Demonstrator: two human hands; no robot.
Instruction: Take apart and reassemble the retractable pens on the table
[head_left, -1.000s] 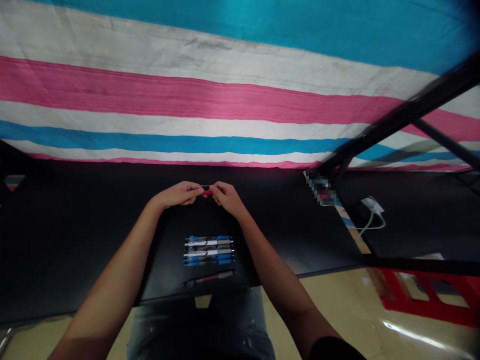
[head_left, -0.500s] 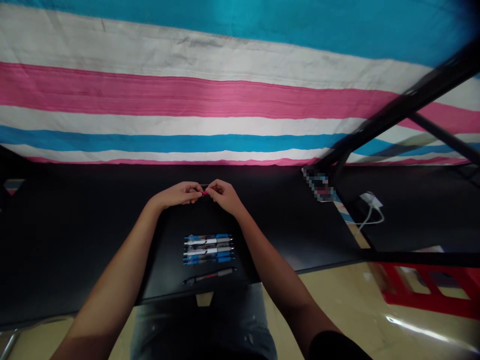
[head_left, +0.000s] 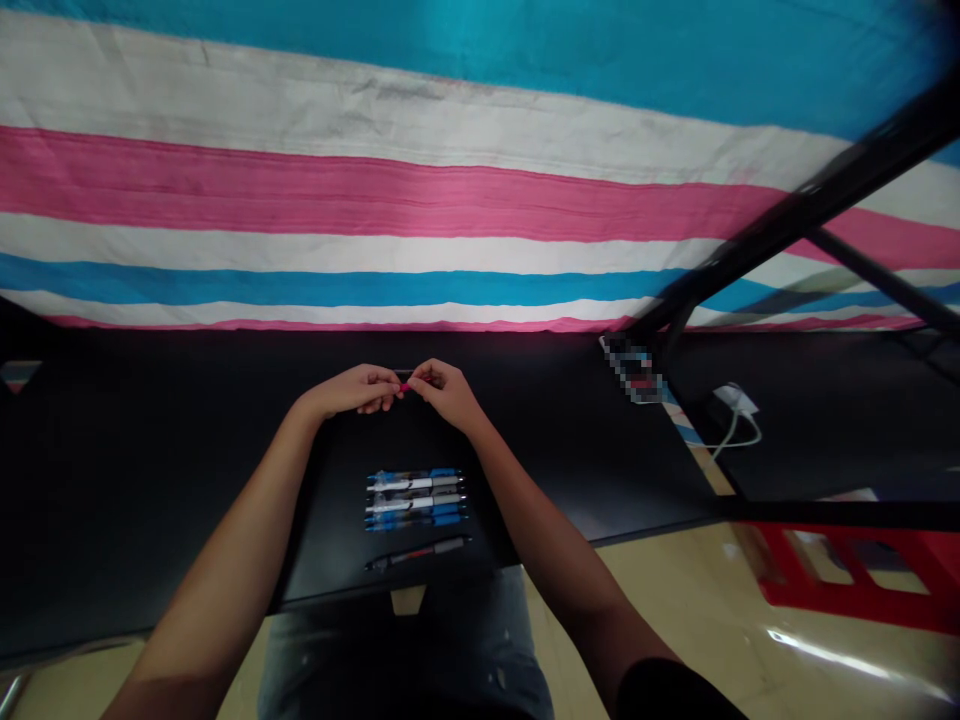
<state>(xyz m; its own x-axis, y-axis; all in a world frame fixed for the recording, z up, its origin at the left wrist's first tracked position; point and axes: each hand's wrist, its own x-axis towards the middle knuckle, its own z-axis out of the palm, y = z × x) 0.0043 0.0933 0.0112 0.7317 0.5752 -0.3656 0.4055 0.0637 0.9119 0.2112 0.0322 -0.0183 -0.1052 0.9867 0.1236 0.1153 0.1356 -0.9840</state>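
Observation:
My left hand (head_left: pixel 360 388) and my right hand (head_left: pixel 444 388) meet above the black table (head_left: pixel 165 470), fingertips together. Both pinch a small pink pen (head_left: pixel 406 385), of which only a short pink bit shows between the fingers. Nearer to me on the table lie several blue and white pens (head_left: pixel 416 498) in a neat row. A single dark pen (head_left: pixel 418 552) with a red section lies alone just in front of that row, near the table's edge.
A pink, white and blue striped cloth (head_left: pixel 450 200) hangs behind the table. To the right are a black metal frame (head_left: pixel 795 215), a white charger with cable (head_left: pixel 731 405) and a red plastic crate (head_left: pixel 847 575) on the floor.
My hands have closed together, so less of the pink pen shows between them. The view has shifted slightly.

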